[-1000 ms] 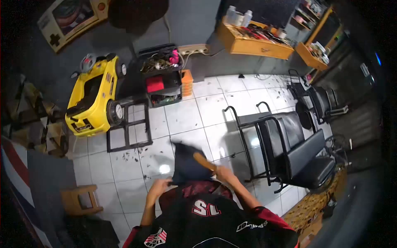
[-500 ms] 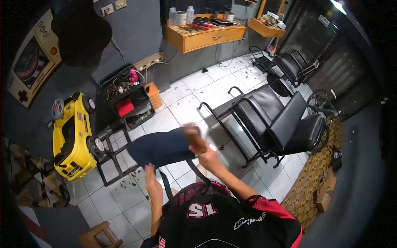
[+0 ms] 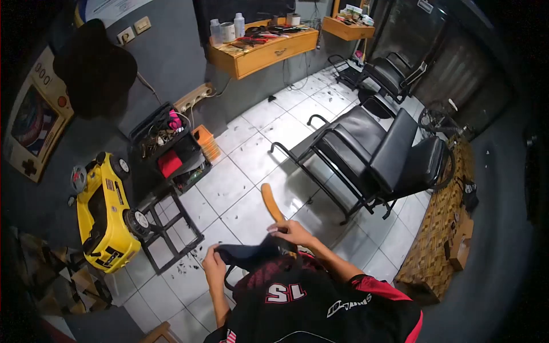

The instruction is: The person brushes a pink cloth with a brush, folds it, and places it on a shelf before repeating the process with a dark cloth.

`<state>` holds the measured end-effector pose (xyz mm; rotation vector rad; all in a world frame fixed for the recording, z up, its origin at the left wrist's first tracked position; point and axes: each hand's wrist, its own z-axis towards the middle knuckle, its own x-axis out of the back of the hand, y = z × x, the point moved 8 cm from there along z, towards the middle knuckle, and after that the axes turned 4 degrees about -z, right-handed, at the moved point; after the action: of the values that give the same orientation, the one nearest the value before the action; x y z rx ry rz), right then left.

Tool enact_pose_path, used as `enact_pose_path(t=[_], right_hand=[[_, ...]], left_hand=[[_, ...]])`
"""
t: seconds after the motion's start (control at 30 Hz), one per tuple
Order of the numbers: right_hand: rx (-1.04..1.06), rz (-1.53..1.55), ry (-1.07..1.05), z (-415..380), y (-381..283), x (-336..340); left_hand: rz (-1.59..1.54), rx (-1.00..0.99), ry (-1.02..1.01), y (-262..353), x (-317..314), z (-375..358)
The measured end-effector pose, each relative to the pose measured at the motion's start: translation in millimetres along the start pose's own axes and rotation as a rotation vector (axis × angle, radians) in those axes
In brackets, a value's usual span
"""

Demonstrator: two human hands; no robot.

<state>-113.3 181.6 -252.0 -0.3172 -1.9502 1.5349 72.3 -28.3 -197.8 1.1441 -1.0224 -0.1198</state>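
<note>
A dark cloth item [image 3: 246, 255] with straps is bunched close to the front of my black and red shirt [image 3: 309, 297]. My left hand [image 3: 214, 266] pinches its left end. At its right end, my right hand [image 3: 290, 233] is closed around the lower part of a curved light-brown wooden piece [image 3: 271, 201], which points up and away from me. Whether the right fingers also grip the cloth cannot be made out.
Black reclining chair [image 3: 366, 154] at right; yellow toy car [image 3: 108, 211] and black metal frame [image 3: 171, 228] at left; black cart [image 3: 166, 137] by the wall; wooden drawer shelf [image 3: 274, 54] with bottles at the back; woven mat [image 3: 434, 228] at far right.
The cloth has come down closer to my body and is more bunched. The wooden piece now stands farther out above my right hand. My left hand has closed on the cloth's edge.
</note>
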Motion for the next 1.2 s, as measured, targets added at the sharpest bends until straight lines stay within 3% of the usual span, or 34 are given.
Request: enact_pose_path(t=[0.03, 0.13, 0.17, 0.27, 0.4, 0.43, 0.53, 0.57, 0.6, 0.67, 0.77, 0.87, 0.9, 0.97, 1.07, 1.1, 1.13, 1.2], right_hand=[[-0.133, -0.133, -0.041, -4.8, -42.0, 12.2], [-0.123, 0.345, -0.01, -4.7, -48.8, 16.5], [-0.294, 0.676, -0.113, -7.5, -36.3, 8.9], [-0.127, 0.904, -0.186, -18.0, -48.4, 5.5], [0.014, 0.223, -0.062, -24.8, -37.1, 12.3], [-0.146, 0.06, 0.083, -29.7, -32.2, 23.7], [-0.057, -0.557, 0.229, -28.4, -45.2, 38.9], [-0.028, -0.587, 0.198, -27.3, -42.7, 37.5], [-0.036, -0.502, 0.122, -24.6, -51.8, 31.8], [0.039, -0.365, 0.023, -20.9, -85.0, 21.5], [0.273, -0.196, -0.09, -15.1, -136.2, -4.4], [0.435, -0.13, -0.154, -11.4, -170.4, -32.9], [0.354, -0.143, -0.211, -4.8, -166.4, -40.7], [0.392, -0.204, -0.107, 2.2, -169.5, -38.3], [0.457, -0.296, 0.029, 4.7, -190.4, -24.7], [0.448, -0.289, 0.039, 5.4, -190.7, -21.6], [0.441, -0.284, 0.05, 6.6, -192.3, -18.0], [0.43, -0.275, 0.067, 5.1, -209.6, -5.9]], left_hand=[[-0.062, -0.022, 0.048, 11.6, 3.1, 4.9], [-0.237, -0.018, 0.106, 28.8, 8.3, 13.0], [-0.287, 0.026, 0.066, 28.5, 5.8, 14.4], [-0.462, 0.066, 0.027, 45.8, 2.2, 15.5], [-0.586, 0.089, 0.025, 63.6, 2.9, 11.4], [-0.605, 0.088, 0.026, 59.2, 0.4, 11.6], [-0.494, 0.075, 0.042, 68.3, 7.4, 12.3], [-0.429, 0.071, 0.05, 72.9, 11.3, 13.7], [-0.235, -0.03, 0.023, 79.4, 15.5, 16.2], [-0.196, -0.255, -0.064, 109.0, 19.3, 14.7], [-0.163, -0.321, -0.141, 127.1, 16.1, 7.8], [-0.203, -0.368, -0.009, 135.8, 15.6, 1.0], [-0.207, -0.358, 0.0, 135.4, 15.2, 0.4], [-0.214, -0.338, 0.023, 130.9, 16.2, -1.9], [-0.557, -0.192, 0.047, 100.8, 0.5, -7.6], [-0.637, -0.226, -0.083, 114.0, -0.9, -9.6], [-0.583, -0.263, -0.048, 108.9, -6.5, -10.9], [-0.822, -0.076, -0.119, 91.3, -24.1, -10.6]])
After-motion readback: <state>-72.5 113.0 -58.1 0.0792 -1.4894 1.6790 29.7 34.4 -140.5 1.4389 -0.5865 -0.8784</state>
